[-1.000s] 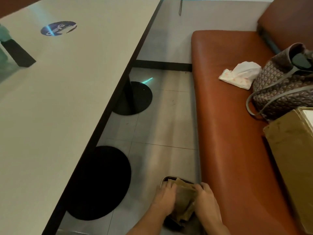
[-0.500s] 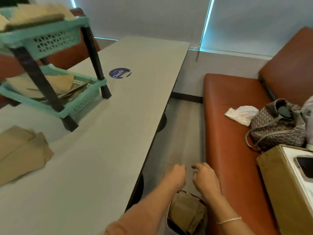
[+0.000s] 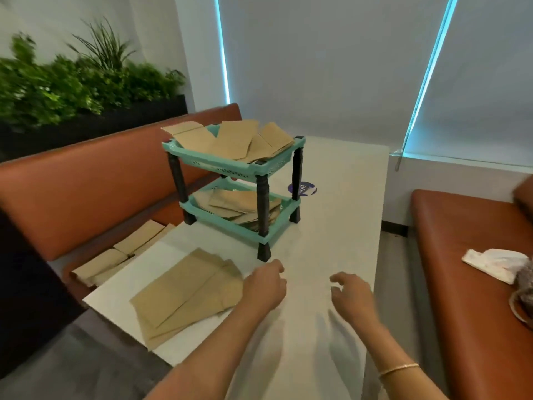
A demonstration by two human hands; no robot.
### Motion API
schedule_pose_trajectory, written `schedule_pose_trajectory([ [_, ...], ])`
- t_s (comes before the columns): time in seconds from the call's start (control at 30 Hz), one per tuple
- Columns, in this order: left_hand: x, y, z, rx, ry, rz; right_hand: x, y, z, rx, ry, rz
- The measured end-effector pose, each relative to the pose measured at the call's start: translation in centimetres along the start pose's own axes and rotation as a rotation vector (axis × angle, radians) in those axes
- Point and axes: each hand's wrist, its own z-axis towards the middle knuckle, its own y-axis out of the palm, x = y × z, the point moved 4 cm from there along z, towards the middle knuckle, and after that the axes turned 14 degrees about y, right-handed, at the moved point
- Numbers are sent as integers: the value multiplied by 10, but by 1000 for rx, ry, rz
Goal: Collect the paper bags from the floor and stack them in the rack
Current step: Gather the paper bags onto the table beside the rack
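My hands have come up from the floor, where a second ago they were down on a bundle of bags between the table and the bench; now both hang over the table (image 3: 331,215) and carry nothing. My view has lifted too, so the floor bundle is out of sight and the whole rack (image 3: 236,183) shows.

My left hand (image 3: 265,284) is loosely curled, fingers bent down, holding nothing, just at the right edge of the flat pile of bags (image 3: 184,295) that lies on the near left part of the table. I cannot tell whether it touches the pile. My right hand (image 3: 352,295) hangs well right of it, fingers relaxed and half curled, empty, with a thin bracelet (image 3: 398,369) on the wrist.

The rack stands upright farther back on the table, teal trays on dark legs. Its top tray (image 3: 202,157) holds several bags (image 3: 230,140) fanned out, some poking over the rim. The lower tray (image 3: 277,238) holds more bags (image 3: 230,206) lying flat.

More bags (image 3: 121,255) lie on the seat of the left bench (image 3: 86,192), beside the table edge. A round blue sticker (image 3: 302,189) sits on the table behind the rack. On the right bench (image 3: 461,226) lies a white wad (image 3: 496,264) of cloth or paper, next to a patterned handbag (image 3: 523,295) at the frame's edge. Green plants (image 3: 72,82) stand behind the left bench.
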Motion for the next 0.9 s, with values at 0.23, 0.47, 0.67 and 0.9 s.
schedule_pose_trajectory([
  [0.23,-156,-43,-44,-54,-283,137,-93,94,-37,-188,-65,-56],
  [0.47,-206,-42,-41,-160,-235,159,-144,147,-42,-277,-23,-177],
  [0.67,-200,-40,-26,-202,-157,278,-148,156,-36,-288,145,-96],
  [0.9,-205,-49,-20,-149,-204,264,-146,155,-29,-320,173,-182],
])
